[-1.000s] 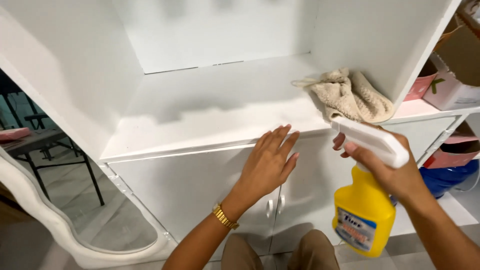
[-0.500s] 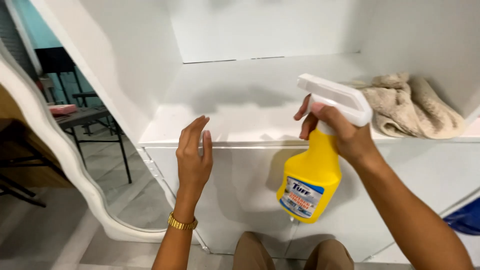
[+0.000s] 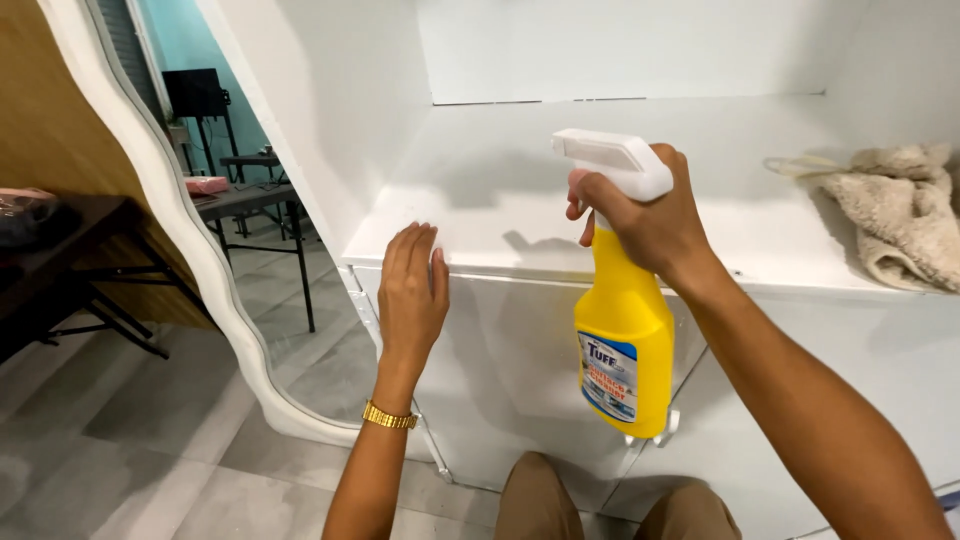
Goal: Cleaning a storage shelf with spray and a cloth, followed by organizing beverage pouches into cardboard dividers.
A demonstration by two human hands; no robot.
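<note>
White shelving fills most of the view: a deep open shelf point(image 3: 520, 215) with a flat white floor, and plain cabinet fronts below its front edge. At about nine o'clock a wavy-framed mirror point(image 3: 150, 200) leans against the cabinet's side, reflecting a dark table and teal wall.

At about two o'clock from centre, the right hand point(image 3: 640, 215) grips a yellow spray bottle point(image 3: 622, 340) by its neck, fingers wrapped closed around it just under the white trigger head point(image 3: 610, 160). Whether a finger presses the trigger itself cannot be told. The nozzle points toward ten o'clock, over the shelf floor. The bottle's yellow body hangs straight down from the fist, toward six o'clock, in front of the cabinet face and below the shelf edge; its label faces the camera.

At nine o'clock from the bottle, the left hand point(image 3: 410, 290) lies flat and open, fingers together and pointing to twelve o'clock, fingertips on the shelf's front lip. It holds nothing. A gold watch band point(image 3: 388, 416) circles that wrist.

Far off at three o'clock, a crumpled beige cloth point(image 3: 900, 215) lies on the shelf, well apart from both hands.

At six o'clock, the person's knees in tan trousers point(image 3: 540, 500) show above a grey tiled floor point(image 3: 150, 440).
</note>
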